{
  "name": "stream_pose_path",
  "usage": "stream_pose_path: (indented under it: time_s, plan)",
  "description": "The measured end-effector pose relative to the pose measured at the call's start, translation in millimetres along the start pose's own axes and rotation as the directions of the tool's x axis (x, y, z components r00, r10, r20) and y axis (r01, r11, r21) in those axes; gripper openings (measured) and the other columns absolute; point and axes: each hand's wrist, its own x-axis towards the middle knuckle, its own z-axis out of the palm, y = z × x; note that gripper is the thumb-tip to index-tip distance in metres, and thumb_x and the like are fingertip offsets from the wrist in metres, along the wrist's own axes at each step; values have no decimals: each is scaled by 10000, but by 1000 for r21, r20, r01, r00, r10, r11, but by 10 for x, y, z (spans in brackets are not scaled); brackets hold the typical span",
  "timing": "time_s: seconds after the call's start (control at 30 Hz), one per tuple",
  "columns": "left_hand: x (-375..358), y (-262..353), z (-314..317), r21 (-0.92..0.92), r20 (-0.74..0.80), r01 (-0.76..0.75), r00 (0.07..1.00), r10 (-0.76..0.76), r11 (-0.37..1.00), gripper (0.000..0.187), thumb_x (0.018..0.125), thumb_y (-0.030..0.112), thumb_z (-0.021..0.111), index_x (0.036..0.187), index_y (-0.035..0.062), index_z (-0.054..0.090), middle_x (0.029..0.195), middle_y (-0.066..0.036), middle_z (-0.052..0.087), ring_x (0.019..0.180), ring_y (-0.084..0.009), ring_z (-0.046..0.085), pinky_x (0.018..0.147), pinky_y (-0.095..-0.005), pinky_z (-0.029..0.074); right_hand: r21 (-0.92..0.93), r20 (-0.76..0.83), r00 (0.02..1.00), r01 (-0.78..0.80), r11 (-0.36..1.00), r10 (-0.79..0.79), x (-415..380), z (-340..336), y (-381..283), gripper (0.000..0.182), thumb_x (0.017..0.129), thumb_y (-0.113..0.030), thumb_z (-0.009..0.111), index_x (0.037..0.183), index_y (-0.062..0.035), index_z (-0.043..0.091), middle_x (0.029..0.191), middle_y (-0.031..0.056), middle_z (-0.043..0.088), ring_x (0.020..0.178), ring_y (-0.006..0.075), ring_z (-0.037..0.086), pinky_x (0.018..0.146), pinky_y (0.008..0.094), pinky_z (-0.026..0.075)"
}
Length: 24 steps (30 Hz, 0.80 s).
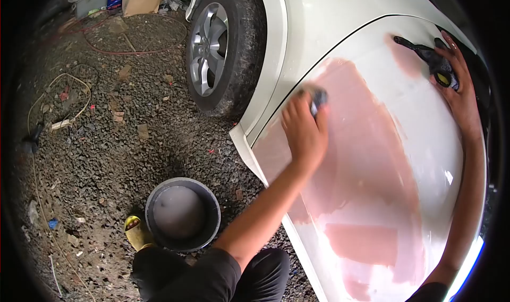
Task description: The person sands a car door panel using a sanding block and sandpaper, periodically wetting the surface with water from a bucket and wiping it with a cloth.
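Observation:
My left hand (305, 124) presses a small dark grey block (319, 99), blurred by motion, against the car's white door panel (380, 73). The block sits at the upper left of a large pinkish-brown filler patch (361, 148), close to the door seam. The patch looks wet and smooth, and a smaller pink rectangle (364, 243) shows below it. At the upper right, my right hand (458, 78) is closed around a black door handle (422, 51), its thumb below a round opening with yellow inside. Another pink smear (406, 60) lies beside that handle.
A grey bucket (211, 217) of cloudy water stands by my knees, with a yellow shoe (138, 234) beside it. The car's wheel (234, 52) is at the top. Hoses (135, 52) and cables lie across the gravel (138, 153). A cardboard box (142, 3) stands far back.

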Motion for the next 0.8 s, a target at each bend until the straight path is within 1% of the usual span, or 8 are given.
stream_pose_path:
  time_s: [0.07, 0.23, 0.27, 0.37, 0.47, 0.6, 0.7, 0.8]
  plan:
    - [142, 10, -6, -3, -33, 30, 999, -30, 1000, 515, 1016, 298, 622, 1404, -13, 485, 1410, -273, 488, 1256, -455, 471, 1053, -565, 369, 21, 25, 999, 28, 999, -28, -5, -36, 18, 541, 841, -113, 791, 1355, -94, 624, 1563, 43, 471, 1451, 282, 454, 1223, 427, 380]
    - [-1234, 162, -16, -65, 111, -90, 989, 96, 994, 580, 989, 327, 670, 1417, -15, 482, 1400, -297, 477, 1224, -468, 478, 1038, -574, 374, 125, 76, 997, -13, 992, 4, 22, -86, -67, 544, 847, -103, 784, 1364, -92, 617, 1552, 43, 483, 1443, 279, 464, 1212, 412, 387]
    - [-1185, 80, -4, -99, 122, -115, 984, 126, 988, 543, 1007, 309, 639, 1415, -16, 489, 1385, -278, 501, 1206, -455, 490, 1030, -570, 377, 109, 67, 998, 7, 994, -14, 22, -90, -63, 544, 846, -102, 784, 1363, -91, 617, 1551, 44, 484, 1441, 277, 467, 1210, 408, 388]
    - [-120, 18, -67, 2, 64, -61, 996, 61, 998, 520, 1021, 293, 612, 1424, -11, 488, 1373, -253, 528, 1210, -448, 495, 1031, -565, 376, 81, 62, 997, 49, 995, -54, 10, -81, -24, 542, 846, -98, 783, 1361, -89, 618, 1546, 45, 487, 1436, 273, 471, 1205, 401, 393]
    - [74, 19, -17, 63, -31, -101, 994, 103, 993, 513, 1026, 283, 602, 1436, -2, 484, 1373, -233, 543, 1218, -443, 496, 1037, -560, 373, 89, 72, 996, 46, 995, -53, 57, -106, -19, 538, 845, -96, 784, 1358, -89, 621, 1543, 44, 489, 1437, 272, 470, 1207, 401, 392]
    - [-1186, 235, -98, -49, 168, -98, 980, 105, 994, 540, 1021, 309, 612, 1427, -25, 490, 1399, -281, 509, 1224, -447, 499, 1051, -569, 360, 106, 70, 998, -15, 994, 8, 34, -87, -93, 539, 839, -99, 789, 1353, -91, 625, 1539, 40, 492, 1440, 277, 467, 1212, 406, 388]
    - [-780, -7, 32, 9, 73, -179, 981, 178, 984, 528, 1018, 315, 612, 1415, -16, 501, 1407, -281, 508, 1207, -445, 506, 1042, -563, 367, 102, 64, 998, -6, 995, 0, 32, -76, -73, 540, 837, -107, 791, 1351, -92, 626, 1539, 39, 491, 1442, 278, 463, 1214, 410, 386]
    - [210, 4, -37, 27, -12, -86, 996, 87, 996, 437, 1013, 273, 598, 1337, -8, 516, 1355, -240, 543, 1204, -443, 503, 1020, -557, 377, 107, 71, 997, -12, 994, 4, 28, -90, -89, 534, 842, -113, 786, 1351, -91, 626, 1540, 40, 490, 1445, 278, 460, 1217, 411, 381]
